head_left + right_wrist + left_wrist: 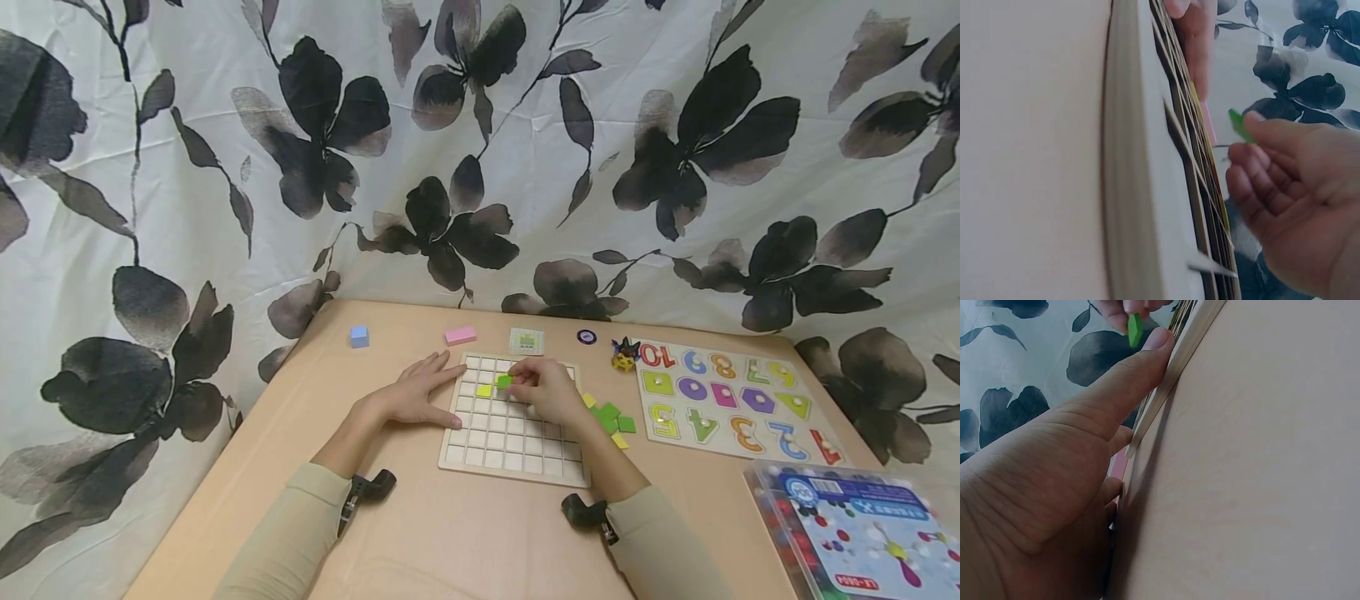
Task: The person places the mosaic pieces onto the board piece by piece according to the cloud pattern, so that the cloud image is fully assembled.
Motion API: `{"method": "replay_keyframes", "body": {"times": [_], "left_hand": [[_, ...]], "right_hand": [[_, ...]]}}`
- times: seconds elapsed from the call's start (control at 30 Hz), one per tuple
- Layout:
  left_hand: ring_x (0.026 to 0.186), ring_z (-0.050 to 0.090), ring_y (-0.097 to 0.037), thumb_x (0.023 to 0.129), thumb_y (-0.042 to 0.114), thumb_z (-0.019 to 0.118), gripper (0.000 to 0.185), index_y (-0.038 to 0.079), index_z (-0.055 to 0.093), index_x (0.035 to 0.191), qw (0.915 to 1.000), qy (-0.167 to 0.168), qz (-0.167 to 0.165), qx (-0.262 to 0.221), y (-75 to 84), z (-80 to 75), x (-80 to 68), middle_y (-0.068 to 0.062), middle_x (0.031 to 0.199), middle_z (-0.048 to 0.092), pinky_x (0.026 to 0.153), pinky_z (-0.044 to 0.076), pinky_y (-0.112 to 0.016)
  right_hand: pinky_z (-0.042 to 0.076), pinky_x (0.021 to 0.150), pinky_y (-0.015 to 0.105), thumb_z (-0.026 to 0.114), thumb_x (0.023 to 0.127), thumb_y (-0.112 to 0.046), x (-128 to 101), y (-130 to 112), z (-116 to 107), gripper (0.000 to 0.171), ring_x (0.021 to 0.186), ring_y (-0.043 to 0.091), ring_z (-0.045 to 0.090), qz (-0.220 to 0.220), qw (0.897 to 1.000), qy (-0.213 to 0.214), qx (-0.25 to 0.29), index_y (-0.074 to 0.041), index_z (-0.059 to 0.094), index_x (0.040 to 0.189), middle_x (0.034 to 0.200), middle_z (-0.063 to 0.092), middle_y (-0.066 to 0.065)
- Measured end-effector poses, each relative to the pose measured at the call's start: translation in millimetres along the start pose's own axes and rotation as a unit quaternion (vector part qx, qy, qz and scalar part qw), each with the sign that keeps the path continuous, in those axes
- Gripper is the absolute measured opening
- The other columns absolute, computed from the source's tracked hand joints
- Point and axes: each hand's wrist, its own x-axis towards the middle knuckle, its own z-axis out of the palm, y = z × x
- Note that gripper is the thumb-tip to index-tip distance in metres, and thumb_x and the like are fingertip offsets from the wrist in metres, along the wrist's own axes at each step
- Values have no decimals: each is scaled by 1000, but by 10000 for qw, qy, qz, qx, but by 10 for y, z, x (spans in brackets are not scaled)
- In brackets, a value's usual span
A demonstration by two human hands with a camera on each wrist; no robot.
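- A clear box point(862, 533) of bright parts sits nearest the camera at the table's point(465, 542) right front corner; its blue label carries print too small to read.
- Past it lies a number puzzle point(731, 396) whose coloured pieces read 1 through 10, upside down to the wearer.
- A person's right hand point(547, 390) pinches a green tile point(504, 382) between thumb and fingertips, other fingers curled, over the far rows of a wooden grid board point(513, 429).
- The tile sits just beside a yellow tile point(484, 390) already set in a cell.
- The left hand point(416, 392) lies flat, fingers straight and spread, on the table, fingertips touching the board's left edge; it holds nothing.
- The left wrist view shows its thumb point(1129, 375) along that edge.
- Loose green and yellow tiles point(611, 417) lie in a heap just right of the board, near the right wrist.
- Beyond the board: a blue cube point(360, 336), a pink block point(461, 335), a small card point(527, 341).
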Motion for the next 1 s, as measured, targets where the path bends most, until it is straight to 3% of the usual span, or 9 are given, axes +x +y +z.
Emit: {"method": "replay_keyframes", "body": {"times": [0.43,1.0], "left_hand": [[163,0,-36,80,72,75,105,32,28,166,10000,-25,15,-24,8,0,1,-14,176,4,130,4,-60],[163,1,-39,81,70,76,104,28,31,165,9999,46,98,-42,9,-8,11,-17,175,6,130,5,-61]], "right_hand": [[50,68,24,82,90,-13,-15,35,136,21,77,13,59,231,9973,12,-696,-7,76,109,85,67,-1],[49,69,25,81,91,-12,-1,57,177,22,78,12,58,49,9935,-54,-1139,-5,77,112,87,67,-1]]}}
